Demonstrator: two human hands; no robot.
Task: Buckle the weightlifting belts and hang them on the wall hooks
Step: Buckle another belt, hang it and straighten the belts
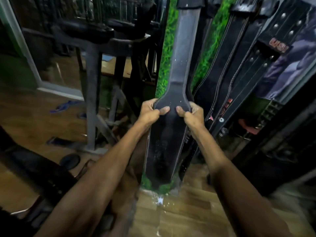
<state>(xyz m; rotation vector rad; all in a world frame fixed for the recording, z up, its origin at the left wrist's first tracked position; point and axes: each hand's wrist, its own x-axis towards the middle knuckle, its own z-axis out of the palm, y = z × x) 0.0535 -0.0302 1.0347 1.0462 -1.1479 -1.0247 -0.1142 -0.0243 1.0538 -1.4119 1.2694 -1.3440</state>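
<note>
A long black weightlifting belt with white stitching hangs down the green grass-patterned wall in the middle of the view. Its top runs out of the frame, so the hook is hidden. My left hand grips the belt's left edge where it widens, thumb on the front face. My right hand grips the right edge at the same height, thumb also on the front. Below my hands the wide part hangs almost to the floor. Several other black belts hang to the right.
A dark metal gym rack stands at the left on a wooden floor. A mirror leans behind it. Blue slippers and small dark objects lie on the floor at the left. Dark equipment fills the right side.
</note>
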